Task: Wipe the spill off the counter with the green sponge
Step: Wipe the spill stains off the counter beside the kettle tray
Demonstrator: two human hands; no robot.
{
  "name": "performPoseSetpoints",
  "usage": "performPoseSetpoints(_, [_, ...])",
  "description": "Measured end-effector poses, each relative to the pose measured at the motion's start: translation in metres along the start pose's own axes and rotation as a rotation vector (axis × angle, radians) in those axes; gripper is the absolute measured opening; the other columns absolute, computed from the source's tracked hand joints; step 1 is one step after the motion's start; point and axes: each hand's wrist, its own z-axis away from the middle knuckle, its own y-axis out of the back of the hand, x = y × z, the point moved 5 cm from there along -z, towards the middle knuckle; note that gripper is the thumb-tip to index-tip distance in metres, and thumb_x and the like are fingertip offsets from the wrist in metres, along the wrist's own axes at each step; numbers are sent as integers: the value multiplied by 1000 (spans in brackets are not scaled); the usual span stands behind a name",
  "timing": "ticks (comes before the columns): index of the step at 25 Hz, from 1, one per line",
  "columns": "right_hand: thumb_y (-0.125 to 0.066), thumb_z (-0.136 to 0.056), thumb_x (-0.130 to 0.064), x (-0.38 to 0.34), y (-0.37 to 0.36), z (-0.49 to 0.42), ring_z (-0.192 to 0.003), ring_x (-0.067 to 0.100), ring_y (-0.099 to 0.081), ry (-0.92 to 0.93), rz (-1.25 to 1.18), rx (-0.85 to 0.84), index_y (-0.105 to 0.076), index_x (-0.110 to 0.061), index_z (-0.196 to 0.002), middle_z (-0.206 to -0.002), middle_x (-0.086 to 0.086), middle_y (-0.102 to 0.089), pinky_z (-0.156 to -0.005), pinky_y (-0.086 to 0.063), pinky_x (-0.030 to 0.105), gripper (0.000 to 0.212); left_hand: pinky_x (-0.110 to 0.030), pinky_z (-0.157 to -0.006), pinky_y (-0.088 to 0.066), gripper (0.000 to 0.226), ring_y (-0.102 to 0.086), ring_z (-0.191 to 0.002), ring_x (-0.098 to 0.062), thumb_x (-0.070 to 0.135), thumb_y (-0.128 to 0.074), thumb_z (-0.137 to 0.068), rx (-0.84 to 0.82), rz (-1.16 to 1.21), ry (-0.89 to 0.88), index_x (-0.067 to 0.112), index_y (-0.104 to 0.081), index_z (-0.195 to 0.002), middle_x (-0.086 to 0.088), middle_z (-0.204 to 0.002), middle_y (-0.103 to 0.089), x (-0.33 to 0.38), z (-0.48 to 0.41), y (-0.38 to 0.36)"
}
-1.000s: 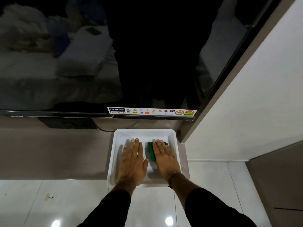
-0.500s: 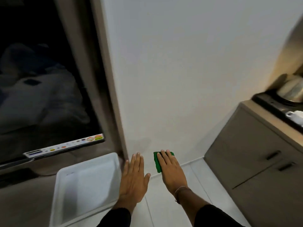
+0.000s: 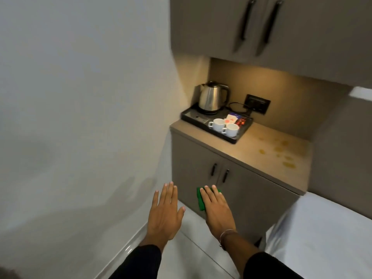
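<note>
The green sponge (image 3: 201, 201) — judged light, soft and compressible — is held flat beneath the right hand (image 3: 216, 208), palm pressure advised; the left hand (image 3: 165, 213) is spread wide, empty.

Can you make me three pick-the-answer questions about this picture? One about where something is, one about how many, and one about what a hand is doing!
1. Where are the yellow spill spots?
A. on the counter, right of the tray
B. inside the tray
C. on the floor

2. How many white cups are in the tray?
A. one
B. two
C. four

3. What is the right hand doing?
A. holding the kettle
B. nothing, it is empty
C. holding the green sponge

Answers: 1 A, the spots lie on bare counter. 2 B, two cups sit side by side. 3 C, green shows under the fingers; the left hand is empty.
</note>
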Motion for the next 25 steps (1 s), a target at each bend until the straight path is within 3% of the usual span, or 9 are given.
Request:
performPoseSetpoints(3, [-52, -96, 4, 81, 24, -8, -160, 32, -8, -138, 58, 24, -16, -19, -162, -171, 5, -22, -130, -15, 48, 79, -56, -131, -6, 79, 10, -161, -30, 58, -18, -107, 5, 13, -144, 9, 2, -165, -13, -176, 5, 65, -66, 3])
performPoseSetpoints(10, [-69, -93, -6, 247, 64, -41, -158, 33, -18, -443, 135, 24, -22, -20, -161, -168, 7, -30, -128, -23, 48, 84, -56, -131, -5, 79, 8, -161, -28, 56, -28, -108, 25, 81, -436, 8, -1, -165, -13, -177, 0, 193, -223, 3])
performPoseSetpoints(13, [-67, -96, -9, 304, 68, -58, -158, 31, -18, -576, 125, 21, -22, -23, -161, -169, 4, -29, -128, -23, 49, 80, -56, -130, -8, 79, 3, -161, -29, 55, -33, -108, 2, 106, -520, 8, -6, -165, -14, -177, -5, 235, -288, -6])
performPoseSetpoints(20, [-55, -104, -23, 368, 47, -88, -160, 25, -3, -708, 88, -53, -10, -29, -162, -173, -2, -13, -129, -12, 48, 74, -55, -131, -7, 78, 0, -161, -30, 57, -30, -108, -58, 117, -646, 8, -8, -165, -14, -176, -7, 291, -396, -46])
performPoseSetpoints(25, [-49, -103, -13, 364, 29, -93, -160, 18, 6, -664, 18, -51, -6, -32, -162, -172, -8, -1, -130, 5, 45, 75, -55, -130, -7, 80, -2, -162, -29, 58, -32, -106, -97, 190, -622, 8, -12, -165, -13, -176, -11, 301, -419, -76])
